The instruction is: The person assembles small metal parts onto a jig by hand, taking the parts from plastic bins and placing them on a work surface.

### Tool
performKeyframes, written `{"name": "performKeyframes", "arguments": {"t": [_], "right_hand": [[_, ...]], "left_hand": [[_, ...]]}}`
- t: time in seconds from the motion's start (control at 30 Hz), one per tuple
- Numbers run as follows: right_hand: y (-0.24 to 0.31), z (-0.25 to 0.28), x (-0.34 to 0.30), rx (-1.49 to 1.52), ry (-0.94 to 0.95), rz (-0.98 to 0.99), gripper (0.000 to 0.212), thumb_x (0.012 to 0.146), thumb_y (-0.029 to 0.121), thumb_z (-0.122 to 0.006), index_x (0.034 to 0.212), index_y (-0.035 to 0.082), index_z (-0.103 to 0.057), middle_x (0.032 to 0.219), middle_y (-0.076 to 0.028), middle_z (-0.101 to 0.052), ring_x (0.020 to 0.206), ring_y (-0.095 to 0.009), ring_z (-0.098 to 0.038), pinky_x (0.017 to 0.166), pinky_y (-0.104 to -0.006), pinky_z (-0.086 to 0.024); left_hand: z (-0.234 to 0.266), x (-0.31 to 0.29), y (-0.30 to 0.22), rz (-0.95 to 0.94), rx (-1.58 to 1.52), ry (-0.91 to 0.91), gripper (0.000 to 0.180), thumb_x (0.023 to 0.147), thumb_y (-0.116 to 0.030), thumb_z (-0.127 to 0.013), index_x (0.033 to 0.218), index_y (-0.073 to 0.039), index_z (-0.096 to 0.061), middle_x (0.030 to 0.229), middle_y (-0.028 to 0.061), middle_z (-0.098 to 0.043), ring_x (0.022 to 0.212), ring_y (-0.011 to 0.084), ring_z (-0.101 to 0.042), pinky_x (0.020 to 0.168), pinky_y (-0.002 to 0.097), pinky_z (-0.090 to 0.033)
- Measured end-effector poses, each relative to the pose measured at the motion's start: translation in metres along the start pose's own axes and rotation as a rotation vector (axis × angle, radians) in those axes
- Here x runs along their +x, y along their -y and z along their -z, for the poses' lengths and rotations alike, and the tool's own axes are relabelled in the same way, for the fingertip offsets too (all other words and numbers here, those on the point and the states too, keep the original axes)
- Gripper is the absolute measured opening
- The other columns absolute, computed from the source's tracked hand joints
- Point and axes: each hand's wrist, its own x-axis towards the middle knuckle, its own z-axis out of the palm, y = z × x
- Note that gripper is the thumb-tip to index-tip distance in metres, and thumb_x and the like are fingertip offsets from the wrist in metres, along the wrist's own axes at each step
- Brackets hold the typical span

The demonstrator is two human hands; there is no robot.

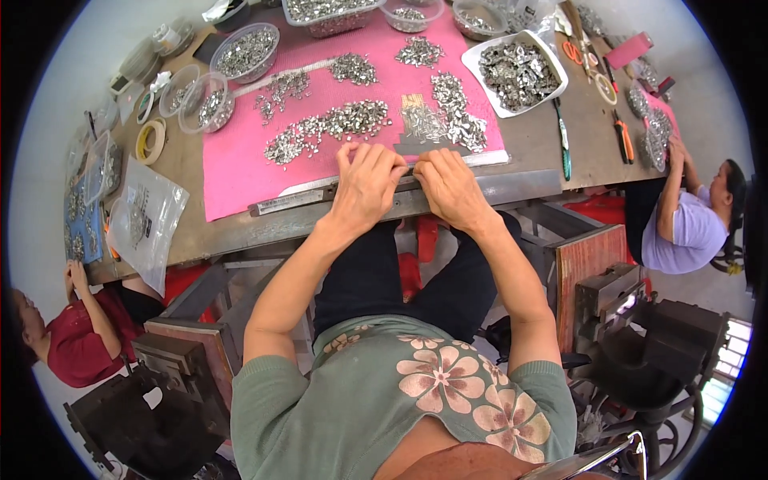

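Observation:
At the table's front edge, my left hand (368,186) and my right hand (450,187) meet over a long, narrow metal strip (292,200). Fingers of both are pinched together, and whatever lies between the fingertips is too small or too hidden to name. Just beyond them, a pink mat (232,172) carries loose piles of small shiny metal pieces (328,128). Closer to my right hand are a cluster of thin silvery pieces (424,124) beside pale sticks and a dark grey flat strip (432,149).
A white tray (478,58) and a clear round tub (272,60) hold more metal pieces. Tape rolls (150,142) and a clear plastic bag (152,212) lie left; a green-handled tool (565,144) and orange-handled pliers (623,138) right. Co-workers sit on either side.

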Motion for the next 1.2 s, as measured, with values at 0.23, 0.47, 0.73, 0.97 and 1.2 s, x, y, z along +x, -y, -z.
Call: {"name": "performKeyframes", "arguments": {"t": [0.23,0.47,0.73,0.97,1.2], "right_hand": [[-0.007,0.006,-0.009,0.231,-0.098,-0.131,0.015,0.086,-0.006,-0.065,0.1,-0.001,-0.064,0.098,-0.013,-0.064,0.09,-0.031,-0.062,0.08,-0.0393,-0.049],[-0.034,0.015,-0.012,0.146,-0.316,-0.29,0.014,0.084,-0.005,-0.067,0.097,0.001,-0.067,0.094,-0.013,-0.066,0.09,-0.032,-0.063,0.08,-0.0402,-0.05],[-0.114,0.021,0.014,-0.054,-0.224,-0.552,0.009,0.089,0.006,-0.067,0.094,0.004,-0.074,0.09,-0.016,-0.067,0.09,-0.036,-0.064,0.081,-0.0445,-0.05],[-0.124,0.007,0.021,-0.101,-0.167,-0.521,0.008,0.086,0.01,-0.07,0.093,0.009,-0.075,0.085,-0.013,-0.065,0.087,-0.034,-0.064,0.077,-0.0461,-0.05],[-0.126,0.01,0.017,-0.249,-0.089,-0.382,0.008,0.086,0.013,-0.07,0.094,0.012,-0.071,0.09,-0.009,-0.064,0.093,-0.028,-0.064,0.082,-0.0447,-0.046]], "left_hand": [[-0.007,-0.002,-0.002,-0.059,-0.005,-0.019,0.01,0.088,-0.011,-0.07,0.093,-0.008,-0.062,0.091,0.0049,-0.058,0.091,0.0242,-0.057,0.097,0.0468,-0.037],[-0.001,-0.005,-0.003,-0.089,0.035,-0.002,0.013,0.085,-0.011,-0.073,0.092,-0.008,-0.062,0.091,0.0043,-0.058,0.092,0.0232,-0.058,0.098,0.0463,-0.037],[-0.005,-0.002,-0.01,-0.005,0.002,0.008,0.016,0.084,-0.012,-0.075,0.094,-0.009,-0.063,0.091,0.0035,-0.059,0.092,0.0235,-0.058,0.103,0.0522,-0.034],[-0.004,0.008,-0.005,0.073,-0.103,-0.058,0.012,0.087,-0.009,-0.071,0.097,-0.008,-0.065,0.09,0.0032,-0.064,0.091,0.0242,-0.061,0.109,0.0545,-0.03],[-0.027,0.092,0.037,-0.023,0.056,0.024,0.009,0.089,-0.014,-0.07,0.097,-0.012,-0.068,0.091,0.0037,-0.065,0.094,0.0237,-0.061,0.107,0.0576,-0.029]]}}
